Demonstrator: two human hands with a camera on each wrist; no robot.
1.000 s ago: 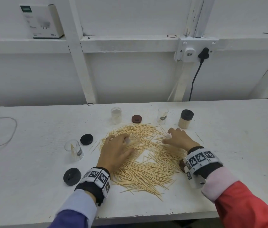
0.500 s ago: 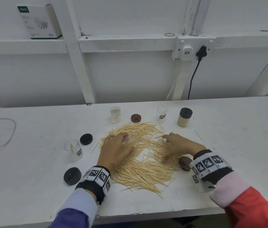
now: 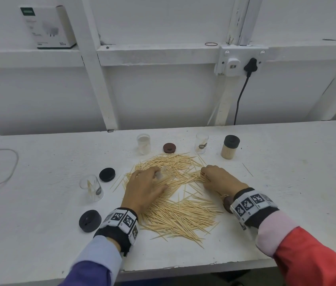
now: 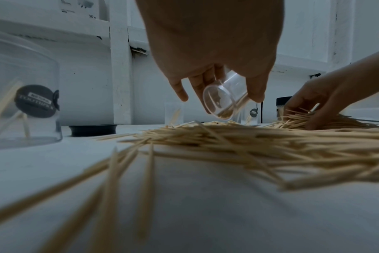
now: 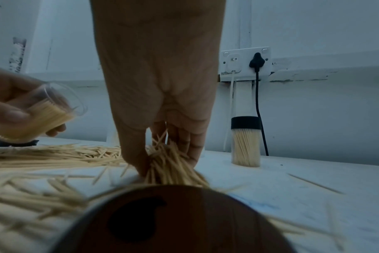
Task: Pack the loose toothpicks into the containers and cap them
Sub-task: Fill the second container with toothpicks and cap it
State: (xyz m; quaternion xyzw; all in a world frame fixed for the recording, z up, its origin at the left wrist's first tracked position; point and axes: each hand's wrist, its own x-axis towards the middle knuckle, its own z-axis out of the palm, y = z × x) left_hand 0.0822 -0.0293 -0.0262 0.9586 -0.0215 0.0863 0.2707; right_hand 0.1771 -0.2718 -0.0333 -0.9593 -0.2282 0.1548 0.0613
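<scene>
A wide heap of loose toothpicks (image 3: 175,209) covers the middle of the white table (image 3: 39,234). My left hand (image 3: 146,188) grips a clear container (image 4: 222,102) tilted on its side just above the heap; in the right wrist view this container (image 5: 39,116) is partly filled with toothpicks. My right hand (image 3: 218,179) pinches a bunch of toothpicks (image 5: 171,164) between thumb and fingers at the heap's right edge. A brown cap (image 5: 173,220) lies close under my right wrist.
A capped full container (image 3: 229,147) stands at the back right. Two clear containers (image 3: 143,143) (image 3: 201,143) and a brown cap (image 3: 169,148) stand behind the heap. At the left are another clear container (image 3: 91,187) and two black caps (image 3: 107,174) (image 3: 90,221).
My right hand drew back from the heap's far edge toward me, then closed on a bunch of toothpicks. The left hand has kept the container over the heap.
</scene>
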